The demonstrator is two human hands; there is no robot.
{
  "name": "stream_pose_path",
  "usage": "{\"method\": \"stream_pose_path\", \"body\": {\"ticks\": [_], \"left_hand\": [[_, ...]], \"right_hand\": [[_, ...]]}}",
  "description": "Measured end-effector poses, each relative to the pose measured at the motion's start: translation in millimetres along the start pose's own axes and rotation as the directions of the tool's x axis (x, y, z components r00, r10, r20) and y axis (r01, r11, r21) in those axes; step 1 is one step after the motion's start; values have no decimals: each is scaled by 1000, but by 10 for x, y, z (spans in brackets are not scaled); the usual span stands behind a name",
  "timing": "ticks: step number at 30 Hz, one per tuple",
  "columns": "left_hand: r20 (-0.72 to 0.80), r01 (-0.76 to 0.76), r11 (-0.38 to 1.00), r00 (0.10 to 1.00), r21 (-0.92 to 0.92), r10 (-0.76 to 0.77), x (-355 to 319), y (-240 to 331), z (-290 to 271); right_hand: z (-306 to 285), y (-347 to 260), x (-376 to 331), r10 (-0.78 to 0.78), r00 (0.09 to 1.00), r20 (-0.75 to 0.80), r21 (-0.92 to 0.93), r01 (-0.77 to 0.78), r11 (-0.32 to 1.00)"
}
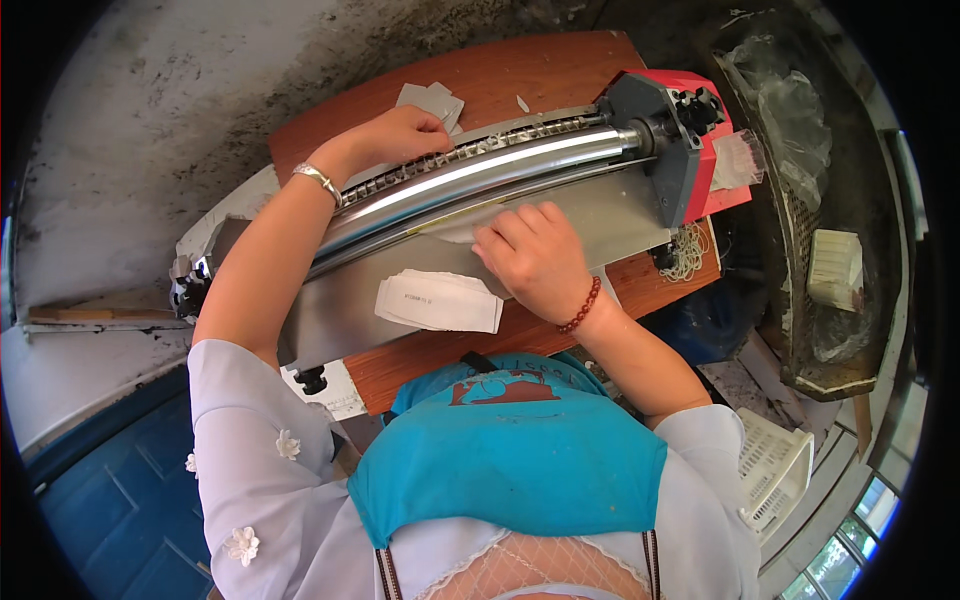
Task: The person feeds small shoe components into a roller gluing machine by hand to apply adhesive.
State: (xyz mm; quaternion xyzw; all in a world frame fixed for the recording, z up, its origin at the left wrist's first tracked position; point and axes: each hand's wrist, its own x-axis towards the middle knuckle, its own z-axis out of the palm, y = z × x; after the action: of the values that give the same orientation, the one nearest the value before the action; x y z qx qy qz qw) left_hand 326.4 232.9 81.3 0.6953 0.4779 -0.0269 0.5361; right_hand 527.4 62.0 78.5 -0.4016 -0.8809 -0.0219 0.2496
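Note:
A roller machine with a long shiny metal roller [490, 178] lies across the table in front of me. My right hand [535, 258] is closed at its near side, fingertips pinching a thin pale piece [455, 234] whose far edge meets the gap below the roller. Over the far side, my left hand [402, 136] is closed with curled fingers beside the spiral-grooved bar [480, 147]; what it holds, if anything, is hidden. On the metal feed plate [345, 315] rests a stack of white cut pieces [440, 300], left of my right hand.
More pale pieces [432, 102] lie behind the machine on the brown wooden table [540, 65]. The red and grey end housing [675, 150] stands at right, above tangled cord [688, 252]. Further right are a dark trough [835, 380] with plastic bags and a white basket [775, 470].

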Motion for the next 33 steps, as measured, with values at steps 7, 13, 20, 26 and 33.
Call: {"method": "stream_pose_path", "body": {"ticks": [7,13,20,26,33], "left_hand": [[-74,-100,993,992,55,104,-146,-128,-56],[-432,-32,998,902,-50,8,137,-310,-281],[-484,101,906,866,412,123,733,-735,-394],[-150,344,841,939,418,-309,1198,-661,-173],[-181,301,734,953,609,-241,1259,-662,-147]], "right_hand": [[-188,-186,-39,-10,999,35,371,-3,929],[-111,-336,-220,-141,985,103,390,90,917],[-156,-400,-155,-66,993,96,472,12,881],[-69,-390,-296,-96,994,-61,327,111,938],[-202,-60,-355,-83,986,-144,111,99,989]]}}
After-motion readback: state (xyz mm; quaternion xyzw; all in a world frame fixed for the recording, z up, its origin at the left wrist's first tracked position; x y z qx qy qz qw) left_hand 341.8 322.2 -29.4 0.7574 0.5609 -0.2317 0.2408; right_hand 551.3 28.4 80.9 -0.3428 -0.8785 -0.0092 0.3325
